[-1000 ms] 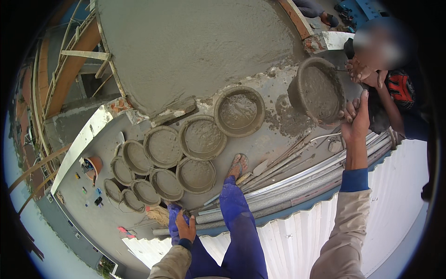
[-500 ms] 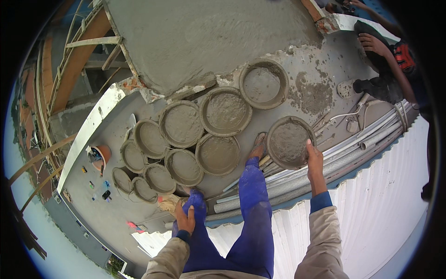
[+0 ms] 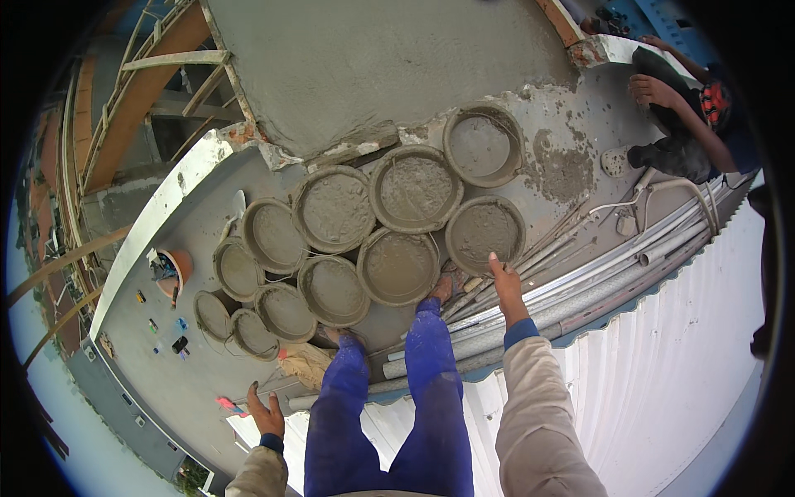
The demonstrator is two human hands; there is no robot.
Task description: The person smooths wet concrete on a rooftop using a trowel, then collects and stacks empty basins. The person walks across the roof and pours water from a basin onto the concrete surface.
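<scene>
My right hand (image 3: 508,290) is at the near rim of a round bucket of wet grey mortar (image 3: 486,235), thumb lapped over the edge and fingers on the outer side. That bucket sits beside another mortar bucket (image 3: 399,267) and just below a partly filled bucket (image 3: 484,146). Low on the left, my left hand (image 3: 267,411) is open and holds nothing, its fingers apart. Several more mortar-filled buckets (image 3: 334,209) stand packed together ahead of my feet, with smaller ones (image 3: 254,333) toward the left.
Pipes and rods (image 3: 580,300) lie along the corrugated white sheet (image 3: 629,356) at right. Wet concrete (image 3: 389,66) spreads beyond a broken wall edge. A crouching person (image 3: 691,124) is at upper right. An orange bucket (image 3: 175,273) and a crumpled brown sack (image 3: 308,364) are at left.
The mortar bucket has moved left, close against the others, with my right hand still at its rim. My left hand has left my thigh and moved down and left, opening out.
</scene>
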